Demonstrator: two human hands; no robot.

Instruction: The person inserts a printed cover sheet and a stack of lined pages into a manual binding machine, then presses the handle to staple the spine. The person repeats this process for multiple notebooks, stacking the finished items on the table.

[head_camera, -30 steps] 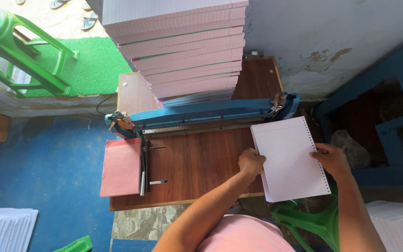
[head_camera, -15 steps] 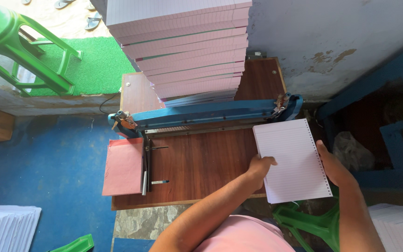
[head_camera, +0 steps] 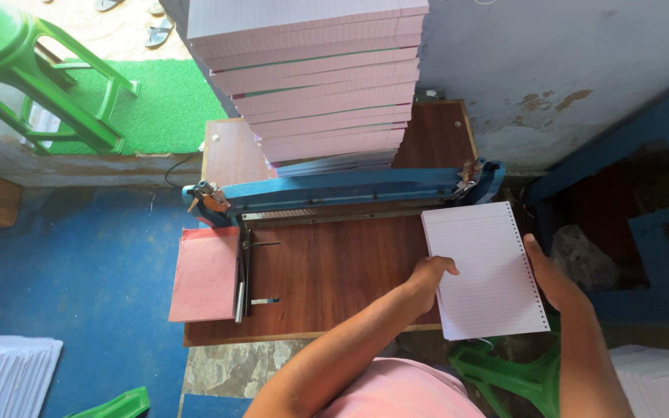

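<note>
Head view: both hands hold a stack of lined white sheets [head_camera: 488, 271] with a row of punched holes down its right edge. The stack lies flat on the right end of the brown wooden desk [head_camera: 334, 271], its near corner hanging over the desk's front edge. The left hand [head_camera: 427, 277] is curled against the stack's left edge, fingers bent and pressed to the paper. The right hand [head_camera: 553, 272] lies along the punched right edge, palm against the side of the stack and thumb pointing up along it, gripping that side. The top edge of the stack sits just below the long blue punching machine [head_camera: 342, 190] that spans the desk from left to right. Behind the machine rises a tall pile of pink-edged paper bundles [head_camera: 311, 77], leaning a little. On the left end of the desk a pink sheet [head_camera: 204, 275] lies flat, partly over the edge, with a metal lever arm [head_camera: 241, 271] just beside it. A green plastic stool [head_camera: 32, 77] stands on the floor at upper left, and another green plastic stool [head_camera: 505, 371] shows below the desk near the person's pink shirt [head_camera: 396, 395]. White paper stacks [head_camera: 1, 371] sit on the blue floor at lower left
</note>
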